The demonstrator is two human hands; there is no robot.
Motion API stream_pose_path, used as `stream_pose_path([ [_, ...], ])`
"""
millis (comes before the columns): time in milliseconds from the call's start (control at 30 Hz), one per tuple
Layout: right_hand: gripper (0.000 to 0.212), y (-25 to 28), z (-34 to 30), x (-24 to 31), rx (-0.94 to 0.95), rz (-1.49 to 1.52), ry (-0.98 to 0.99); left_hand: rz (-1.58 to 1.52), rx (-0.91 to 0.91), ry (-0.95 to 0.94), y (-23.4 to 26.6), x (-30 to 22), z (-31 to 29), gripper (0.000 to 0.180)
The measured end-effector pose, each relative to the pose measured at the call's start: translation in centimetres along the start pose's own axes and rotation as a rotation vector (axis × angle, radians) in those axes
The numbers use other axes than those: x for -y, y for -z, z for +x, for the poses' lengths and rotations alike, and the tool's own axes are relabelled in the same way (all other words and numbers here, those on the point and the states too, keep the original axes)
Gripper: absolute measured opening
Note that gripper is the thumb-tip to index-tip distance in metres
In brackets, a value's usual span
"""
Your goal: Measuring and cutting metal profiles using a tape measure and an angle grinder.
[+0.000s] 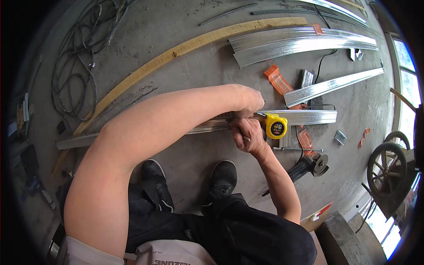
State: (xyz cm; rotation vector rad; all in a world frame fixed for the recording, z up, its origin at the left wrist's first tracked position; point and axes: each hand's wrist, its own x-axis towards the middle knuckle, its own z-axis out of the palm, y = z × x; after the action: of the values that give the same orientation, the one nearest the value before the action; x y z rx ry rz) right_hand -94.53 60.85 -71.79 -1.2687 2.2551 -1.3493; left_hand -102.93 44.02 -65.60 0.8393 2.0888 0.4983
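Note:
A long metal stud channel [304, 116] lies across the concrete floor in front of my feet. My left hand [248, 100] reaches over it and presses down on its top, fingers closed on the channel's edge. My right hand [248, 134] grips the channel's near side just below, next to a yellow tape measure [276, 126] that sits on the channel. The tape's blade is hidden under my hands. My left forearm covers the middle part of the channel.
An angle grinder [309, 165] lies to the right of my right arm. More metal channels [300, 43] and a wooden plank [176, 51] lie farther out, orange straps [278, 80] between them. Coiled cables [77, 66] lie at the left, a wheel [386, 170] at the right.

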Motion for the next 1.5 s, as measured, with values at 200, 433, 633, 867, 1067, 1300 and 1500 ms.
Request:
stream_pose_path([
  [200, 0.020, 0.3, 0.3, 0.0, 0.037, 0.026, -0.006, -0.024, 0.010, 0.030, 0.4, -0.1, -0.4, 0.024],
  [433, 0.013, 0.3, 0.2, 0.1, 0.026, 0.037, -0.043, -0.040, 0.050, 0.060, 1.1, -0.5, -0.6, 0.025],
  [633, 0.012, 1.4, 0.3, 0.9, 0.048, 0.095, -0.054, -0.051, 0.087, 0.105, 1.8, -1.0, -1.1, 0.024],
  [867, 0.035, 7.7, -2.4, 3.3, -0.310, -0.398, -0.010, -0.043, -0.008, 0.053, 0.3, -0.4, -0.5, 0.025],
  [1067, 0.060, 8.6, -2.2, 3.3, 0.006, -0.653, -0.219, 0.022, -0.135, 0.033, -1.5, -0.1, -1.2, 0.020],
  [1300, 0.067, 7.2, -2.6, 6.9, 0.183, -0.208, -0.155, -0.043, -0.175, 0.063, -7.5, -4.2, -10.1, 0.020],
  [1500, 0.069, 1.3, -5.3, 8.2, 0.277, -0.075, -0.201, -0.359, 0.137, 0.268, -14.8, -0.3, -25.0, 0.021],
])
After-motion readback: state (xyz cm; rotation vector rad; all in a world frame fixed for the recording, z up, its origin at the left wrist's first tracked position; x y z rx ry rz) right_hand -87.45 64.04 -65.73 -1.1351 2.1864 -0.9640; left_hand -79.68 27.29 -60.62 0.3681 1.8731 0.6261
